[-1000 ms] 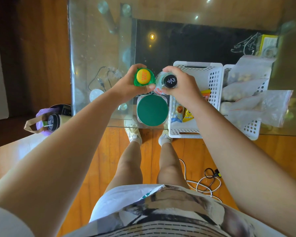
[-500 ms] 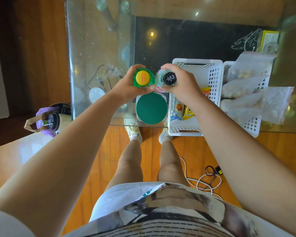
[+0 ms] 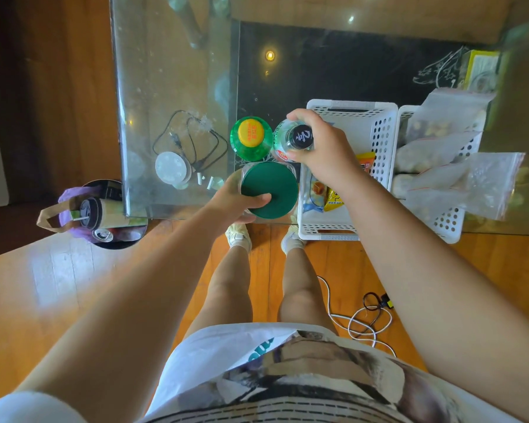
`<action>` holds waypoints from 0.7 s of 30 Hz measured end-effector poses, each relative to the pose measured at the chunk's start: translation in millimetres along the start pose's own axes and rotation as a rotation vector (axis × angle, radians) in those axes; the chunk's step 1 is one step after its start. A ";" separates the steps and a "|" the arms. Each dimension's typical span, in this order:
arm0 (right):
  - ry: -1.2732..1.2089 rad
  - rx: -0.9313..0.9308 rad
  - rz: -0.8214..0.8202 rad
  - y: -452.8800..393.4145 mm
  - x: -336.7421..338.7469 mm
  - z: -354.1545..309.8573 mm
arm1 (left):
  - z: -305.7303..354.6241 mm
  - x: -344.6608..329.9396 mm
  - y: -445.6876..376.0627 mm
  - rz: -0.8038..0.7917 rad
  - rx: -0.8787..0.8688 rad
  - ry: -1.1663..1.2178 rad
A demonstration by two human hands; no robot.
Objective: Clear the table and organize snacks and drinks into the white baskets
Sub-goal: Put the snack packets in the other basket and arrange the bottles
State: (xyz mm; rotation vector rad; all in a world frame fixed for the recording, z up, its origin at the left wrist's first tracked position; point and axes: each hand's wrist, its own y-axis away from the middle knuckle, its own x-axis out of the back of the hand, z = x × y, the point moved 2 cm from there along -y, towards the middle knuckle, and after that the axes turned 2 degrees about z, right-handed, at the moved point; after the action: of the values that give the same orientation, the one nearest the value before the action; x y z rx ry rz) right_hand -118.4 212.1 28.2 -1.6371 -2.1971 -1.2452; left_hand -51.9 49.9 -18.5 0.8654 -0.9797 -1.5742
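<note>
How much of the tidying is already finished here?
Done: snack packets lie in the near white basket, clear bags on the second. In hand: the right hand grips the black-capped bottle, the left hand grips the green-lidded jar. Left: the yellow-capped green bottle.

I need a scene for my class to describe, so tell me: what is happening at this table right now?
A person stands at a glass table, sorting drinks. The right hand holds the black-capped bottle by its top, next to the near white basket, which already holds snack packets. The left hand takes a grip on the green-lidded jar at the table's edge. The green bottle with a yellow cap stands free on the glass. A second basket holds clear bags.
</note>
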 end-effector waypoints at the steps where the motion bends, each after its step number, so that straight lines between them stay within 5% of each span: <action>1: 0.000 0.001 -0.001 -0.1 -0.1 -0.1 | 1.3 -0.1 -0.7 0.005 0.003 0.003; 17: -0.018 -0.002 0.027 0.5 -2.5 2.8 | 1.9 1.8 -8.9 0.030 0.075 -0.025; 21: -0.117 -0.072 -0.023 6.1 -3.2 4.9 | 6.9 2.6 -0.7 0.143 0.057 -0.076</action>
State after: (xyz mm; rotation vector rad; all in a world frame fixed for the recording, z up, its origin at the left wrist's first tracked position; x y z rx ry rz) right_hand -110.2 213.5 26.5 -1.7593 -2.2699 -1.2798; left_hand -58.9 48.5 -16.5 0.7616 -1.1210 -1.4721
